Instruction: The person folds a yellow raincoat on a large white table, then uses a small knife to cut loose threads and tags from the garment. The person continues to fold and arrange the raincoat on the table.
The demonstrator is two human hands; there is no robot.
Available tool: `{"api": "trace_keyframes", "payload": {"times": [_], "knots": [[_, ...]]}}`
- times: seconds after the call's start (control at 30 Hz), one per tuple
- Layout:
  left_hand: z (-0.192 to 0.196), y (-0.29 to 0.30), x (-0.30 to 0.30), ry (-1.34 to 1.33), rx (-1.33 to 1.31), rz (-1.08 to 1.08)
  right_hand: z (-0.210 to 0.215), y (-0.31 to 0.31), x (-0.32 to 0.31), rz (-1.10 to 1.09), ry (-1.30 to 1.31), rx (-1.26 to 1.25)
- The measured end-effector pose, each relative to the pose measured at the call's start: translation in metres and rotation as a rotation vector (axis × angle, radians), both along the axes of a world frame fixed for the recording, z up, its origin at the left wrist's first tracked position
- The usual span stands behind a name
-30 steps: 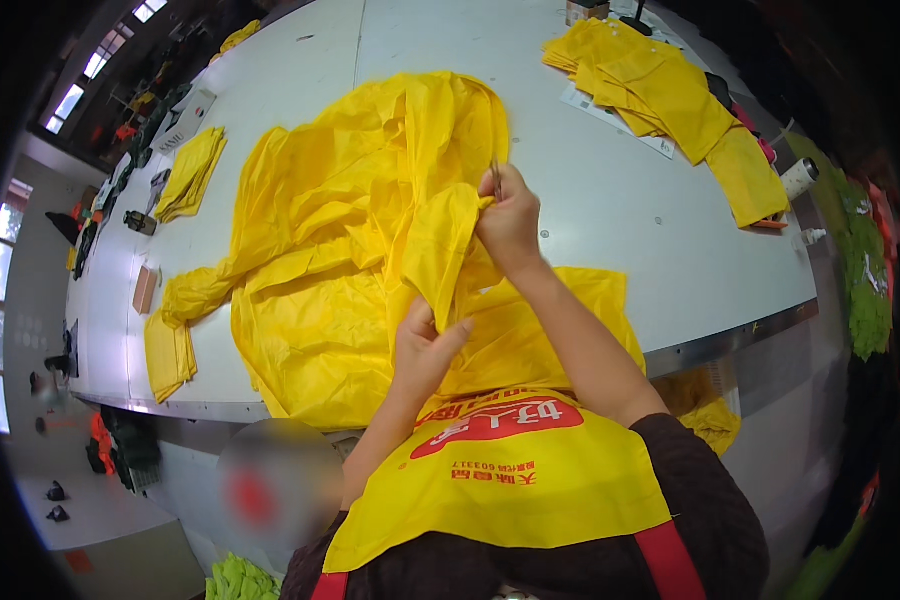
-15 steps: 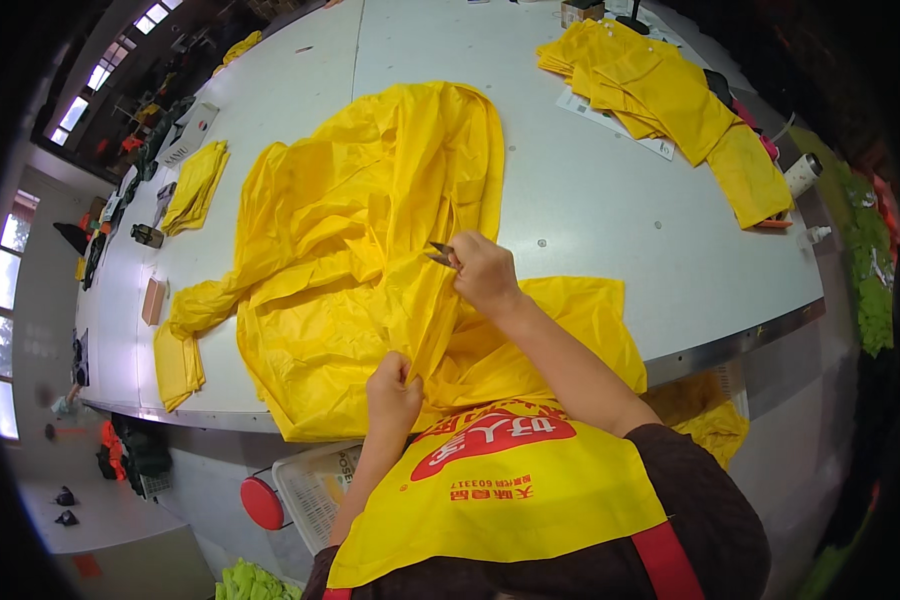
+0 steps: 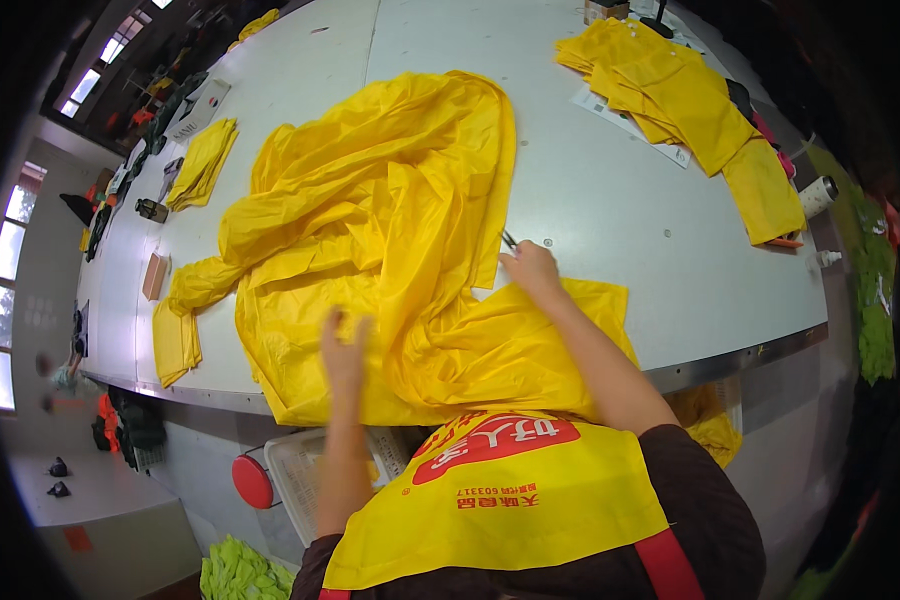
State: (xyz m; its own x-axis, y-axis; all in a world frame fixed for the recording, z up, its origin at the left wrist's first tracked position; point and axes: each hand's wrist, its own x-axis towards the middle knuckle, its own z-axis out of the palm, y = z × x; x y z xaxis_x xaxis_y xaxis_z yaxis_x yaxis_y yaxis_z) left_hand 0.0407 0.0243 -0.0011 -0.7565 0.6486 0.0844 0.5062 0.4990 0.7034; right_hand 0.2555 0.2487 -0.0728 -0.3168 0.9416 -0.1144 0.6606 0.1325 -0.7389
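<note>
A large yellow garment [image 3: 355, 215] of thin, shiny cloth lies crumpled over the near part of the table, with a sleeve-like part bunched at its left. In my right hand [image 3: 532, 270] is a pair of thread snips [image 3: 508, 240], its dark points showing past the fingers at the garment's right edge. My left hand [image 3: 346, 348] hovers over the near part of the cloth, somewhat blurred, its thumb and fingers apart and nothing seen between them.
Folded yellow pieces [image 3: 660, 85] lie stacked at the far right on the pale table [image 3: 610, 210]. A smaller yellow stack [image 3: 202, 163] and a brown block [image 3: 155, 276] sit at the left. Below the near edge are a white basket [image 3: 295, 470] and a red round stool [image 3: 252, 482].
My left hand has let go of the cloth and moved up and left. My right hand, with the snips, has shifted right. The garment's folds have spread and settled.
</note>
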Motion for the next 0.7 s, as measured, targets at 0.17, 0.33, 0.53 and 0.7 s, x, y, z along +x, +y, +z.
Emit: {"api": "trace_keyframes", "payload": {"times": [0.17, 0.33, 0.53, 0.7], "knots": [[-0.073, 0.008, 0.042, -0.264, 0.117, 0.024, -0.008, -0.022, -0.064, 0.027, -0.073, -0.078], [-0.065, -0.013, -0.011, -0.347, 0.226, 0.128, -0.029, -0.003, -0.010, -0.008, 0.252, 0.068], [-0.090, -0.080, -0.056, 0.015, -0.160, 0.212, 0.038, 0.002, 0.187, -0.226, 0.440, -0.249], [-0.074, -0.063, -0.020, 0.098, -0.447, 0.126, -0.024, -0.040, 0.258, -0.216, -0.036, -0.024]]}}
